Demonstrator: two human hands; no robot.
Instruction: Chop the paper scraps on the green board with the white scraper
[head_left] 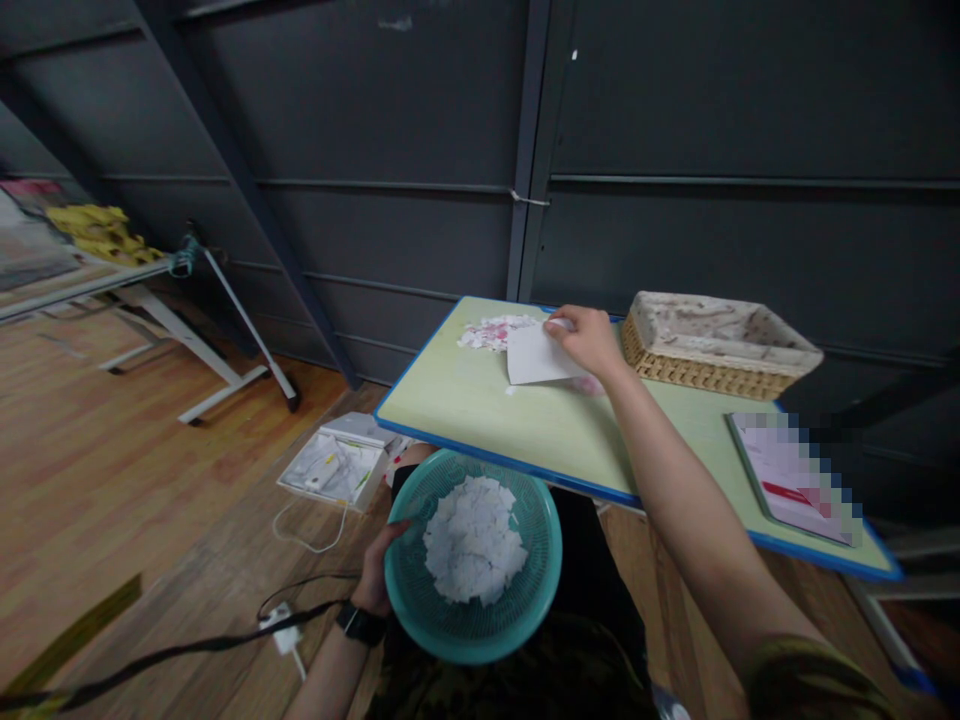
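Observation:
My left hand grips the rim of a teal plastic basket held below the table's near edge. Torn white paper scraps fill its bottom. My right hand reaches across the pale green table and pinches the upper edge of a white sheet of paper. Just left of that sheet lies a small heap of white and pink paper scraps near the table's far edge.
A wicker tray stands at the table's back right. A flat board with a printed sheet lies at the right end. On the wooden floor sit a white box, cables and a plug. Another table stands far left.

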